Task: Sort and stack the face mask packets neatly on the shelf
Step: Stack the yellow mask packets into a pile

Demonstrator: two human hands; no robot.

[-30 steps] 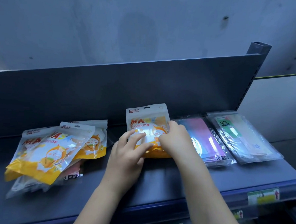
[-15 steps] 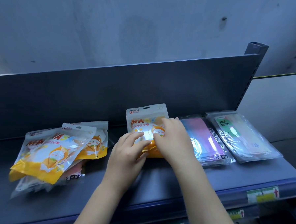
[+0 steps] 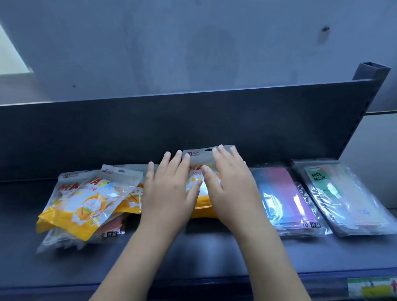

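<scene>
Grey plastered wall (image 3: 198, 46) behind, smudged and mottled, with a small dark mark (image 3: 324, 29) high on the right. Pale bright patch (image 3: 4, 55) at the far left edge, slanted, possibly a lit opening; cannot tell. Dark grey metal back panel (image 3: 148, 129) across the frame, ending at a square hollow upright post (image 3: 370, 72) with a row of slots down its side. Dark shelf (image 3: 37, 268) below, its front edge trimmed in blue, with a green-and-yellow price label (image 3: 372, 289) bearing a red arrow. Lighter grey panel (image 3: 386, 155) beyond the post. Dim, bluish light throughout.
</scene>
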